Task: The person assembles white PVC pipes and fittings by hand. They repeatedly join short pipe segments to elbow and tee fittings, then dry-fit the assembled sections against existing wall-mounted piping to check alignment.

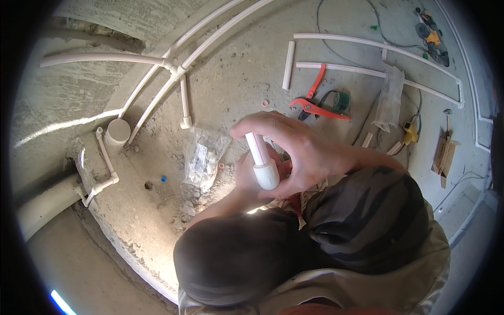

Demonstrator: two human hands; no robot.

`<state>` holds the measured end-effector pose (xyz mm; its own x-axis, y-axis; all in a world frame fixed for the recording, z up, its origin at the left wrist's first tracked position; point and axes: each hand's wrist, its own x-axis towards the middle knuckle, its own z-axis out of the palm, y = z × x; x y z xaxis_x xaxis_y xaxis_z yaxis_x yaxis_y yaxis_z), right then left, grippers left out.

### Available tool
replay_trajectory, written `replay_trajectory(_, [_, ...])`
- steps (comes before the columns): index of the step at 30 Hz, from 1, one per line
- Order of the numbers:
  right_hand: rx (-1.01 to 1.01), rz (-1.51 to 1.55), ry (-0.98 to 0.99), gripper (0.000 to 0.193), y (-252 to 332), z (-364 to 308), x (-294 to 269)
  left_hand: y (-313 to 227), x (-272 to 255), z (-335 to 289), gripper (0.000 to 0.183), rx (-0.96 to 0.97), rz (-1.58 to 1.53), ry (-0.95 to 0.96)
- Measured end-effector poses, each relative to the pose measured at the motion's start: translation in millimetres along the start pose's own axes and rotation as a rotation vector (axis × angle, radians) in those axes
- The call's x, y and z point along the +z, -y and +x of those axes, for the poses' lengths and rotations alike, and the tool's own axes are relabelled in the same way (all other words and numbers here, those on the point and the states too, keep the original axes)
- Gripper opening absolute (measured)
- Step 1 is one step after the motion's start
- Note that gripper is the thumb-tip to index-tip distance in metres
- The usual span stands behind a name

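1. Right hand (307,144): arched around the right side of the pipe (258,152), holding it; index finger bent across the pipe's upper end, thumb near its lower end.
2. Right forearm (370,158): well right of the pipe.
3. Left hand (247,170): left of and behind the pipe, grasping it, partly hidden.
4. Left forearm (221,205): below and left of the pipe.
5. Knees (367,220): bent, below the pipe.

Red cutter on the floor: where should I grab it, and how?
Probably by the middle of the red cutter's handle that points right, coming from above and the near side. That handle sticks out long and slim; the hooked end points left, and the green roll sits on the far side.
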<state>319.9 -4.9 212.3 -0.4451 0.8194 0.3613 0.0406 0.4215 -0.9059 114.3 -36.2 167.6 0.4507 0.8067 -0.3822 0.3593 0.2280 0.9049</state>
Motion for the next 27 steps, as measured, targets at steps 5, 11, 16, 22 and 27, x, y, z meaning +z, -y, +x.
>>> replay_trajectory(5, [-0.035,-0.010,-0.012,0.096,-1,1,2,10,2,1,0.039,-0.082,-0.096,0.001])
replay_trajectory(11, [-0.027,-0.005,-0.009,0.094,-1,1,2,14,3,2,0.037,-0.165,-0.118,0.007])
replay_trajectory(16, [0.003,0.040,0.004,0.097,-4,0,0,-2,4,0,0.036,-0.030,-0.179,-0.024])
replay_trajectory(22, [0.279,0.641,0.000,0.110,1,1,10,-19,8,1,0.027,0.225,-0.356,-0.003])
replay_trajectory(27, [0.199,0.454,0.050,0.107,2,-4,6,-9,6,9,0.025,0.425,-0.490,0.123])
